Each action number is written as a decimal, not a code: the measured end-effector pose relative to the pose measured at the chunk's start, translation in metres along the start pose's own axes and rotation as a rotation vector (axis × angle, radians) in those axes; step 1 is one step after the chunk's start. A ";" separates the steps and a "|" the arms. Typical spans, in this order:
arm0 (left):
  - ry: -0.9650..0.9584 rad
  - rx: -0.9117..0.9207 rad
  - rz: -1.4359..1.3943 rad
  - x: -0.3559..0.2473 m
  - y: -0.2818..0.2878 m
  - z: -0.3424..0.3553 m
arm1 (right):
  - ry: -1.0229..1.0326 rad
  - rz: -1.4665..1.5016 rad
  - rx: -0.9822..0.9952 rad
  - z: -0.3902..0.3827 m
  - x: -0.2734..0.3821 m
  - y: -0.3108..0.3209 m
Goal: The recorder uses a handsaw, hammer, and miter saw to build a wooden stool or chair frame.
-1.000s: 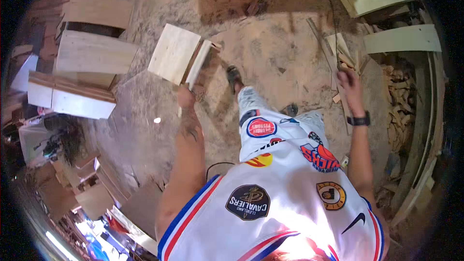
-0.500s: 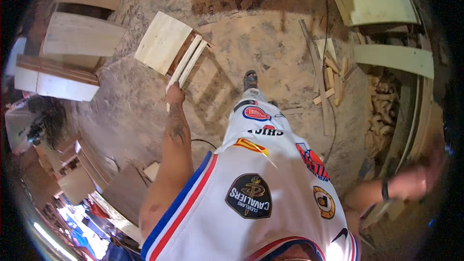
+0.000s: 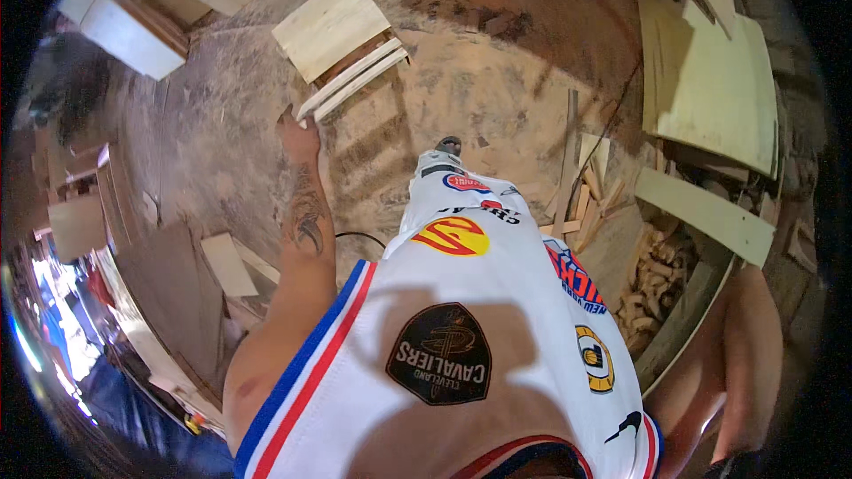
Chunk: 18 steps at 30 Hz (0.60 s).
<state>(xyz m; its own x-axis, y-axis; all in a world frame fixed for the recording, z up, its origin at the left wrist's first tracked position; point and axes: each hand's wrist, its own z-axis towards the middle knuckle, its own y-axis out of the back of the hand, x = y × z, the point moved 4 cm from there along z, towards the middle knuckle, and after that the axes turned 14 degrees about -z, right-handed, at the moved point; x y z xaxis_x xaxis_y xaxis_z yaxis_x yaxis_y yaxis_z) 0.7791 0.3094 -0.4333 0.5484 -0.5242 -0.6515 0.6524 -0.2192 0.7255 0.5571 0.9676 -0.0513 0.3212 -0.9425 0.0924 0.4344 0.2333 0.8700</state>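
Note:
My left hand (image 3: 300, 135), out ahead on the left, is closed on the near end of a wooden piece that has a square pale panel (image 3: 335, 28) and two narrow light slats (image 3: 357, 80) along one side. Part of the grip is hidden. A striped shadow falls on the floor beside the slats. On the right, my bent right arm (image 3: 748, 364) runs down to the lower edge, where a dark band shows at the wrist; the right hand itself is out of the picture.
Pale boards (image 3: 714, 80) stand at the far right, with a long plank (image 3: 706, 213) below them. Loose offcuts (image 3: 586, 204) and a heap of curled shavings (image 3: 661, 275) lie nearby. Panelled wooden boxes (image 3: 124, 27) stand far left. A dark cable crosses the dusty floor (image 3: 479, 80).
The view has turned and moved. My left hand still has the wooden piece, which now appears higher and turned clockwise. My right arm has swung back, its hand leaving the picture.

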 end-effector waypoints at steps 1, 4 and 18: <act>0.019 -0.022 0.002 0.023 0.014 -0.016 | 0.016 0.017 0.008 0.003 -0.006 -0.004; 0.144 -0.022 0.123 0.063 0.046 -0.073 | 0.065 0.072 0.016 0.014 -0.023 -0.020; 0.914 0.137 0.073 0.054 0.069 -0.420 | 0.240 0.310 0.198 0.000 -0.080 -0.143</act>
<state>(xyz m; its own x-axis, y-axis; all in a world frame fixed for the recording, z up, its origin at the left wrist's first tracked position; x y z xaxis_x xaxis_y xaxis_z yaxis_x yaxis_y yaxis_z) 1.0732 0.6115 -0.5117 0.8233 0.2990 -0.4825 0.5641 -0.3367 0.7539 0.4696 1.0096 -0.1827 0.6078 -0.7474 0.2683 0.1247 0.4235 0.8972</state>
